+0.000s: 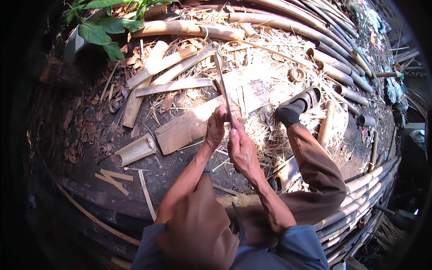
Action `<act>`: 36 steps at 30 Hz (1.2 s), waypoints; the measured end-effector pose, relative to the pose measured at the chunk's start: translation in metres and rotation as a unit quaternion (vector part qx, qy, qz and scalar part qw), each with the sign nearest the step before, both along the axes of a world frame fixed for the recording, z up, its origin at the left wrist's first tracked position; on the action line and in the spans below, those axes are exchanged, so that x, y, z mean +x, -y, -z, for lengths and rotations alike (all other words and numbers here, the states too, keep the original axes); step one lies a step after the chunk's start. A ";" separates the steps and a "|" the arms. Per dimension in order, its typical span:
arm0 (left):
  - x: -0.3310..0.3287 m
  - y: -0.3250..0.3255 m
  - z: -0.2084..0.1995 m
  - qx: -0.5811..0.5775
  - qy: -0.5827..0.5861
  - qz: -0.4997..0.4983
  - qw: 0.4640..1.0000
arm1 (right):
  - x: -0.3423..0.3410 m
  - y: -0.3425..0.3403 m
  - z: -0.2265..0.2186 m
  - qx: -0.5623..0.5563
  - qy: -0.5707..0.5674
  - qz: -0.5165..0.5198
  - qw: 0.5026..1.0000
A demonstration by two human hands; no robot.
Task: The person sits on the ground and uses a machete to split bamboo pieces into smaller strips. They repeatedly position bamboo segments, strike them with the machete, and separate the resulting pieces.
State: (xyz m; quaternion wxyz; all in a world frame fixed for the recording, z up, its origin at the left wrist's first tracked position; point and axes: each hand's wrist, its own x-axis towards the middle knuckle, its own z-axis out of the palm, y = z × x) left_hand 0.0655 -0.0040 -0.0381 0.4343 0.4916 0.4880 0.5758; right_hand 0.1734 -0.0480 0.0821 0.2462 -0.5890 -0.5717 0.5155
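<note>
Gripping long knife [224, 90]: right hand [243, 150], fingers curled firmly round near end. Left hand [215, 128] beside lower blade, fingers partly extended, nothing clearly grasped; contact with blade cannot be told. Knife points away from person, in front of body. Probably stiff, fairly light, smooth-sided; safest hold at handle, edge presumably sharp. Board [182, 128] and split bamboo [173, 87] crowd left side; sandal [309, 98] bounds right. Freest room: over straw [265, 119] between blade and sandal.
</note>
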 end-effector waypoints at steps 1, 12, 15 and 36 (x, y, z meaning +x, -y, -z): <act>0.004 -0.003 -0.002 -0.003 -0.008 -0.001 1.000 | 0.003 -0.003 0.002 0.000 -0.006 0.008 1.000; -0.034 0.022 0.046 0.028 -0.103 -0.192 0.976 | -0.001 -0.008 -0.002 -0.012 -0.064 0.012 0.998; -0.070 0.064 0.035 -0.066 -0.101 -0.248 0.961 | -0.003 -0.002 -0.053 0.086 -0.145 0.026 0.985; -0.075 0.074 -0.035 -0.091 -0.057 -0.085 0.991 | -0.011 -0.015 0.023 -0.026 -0.011 -0.052 0.998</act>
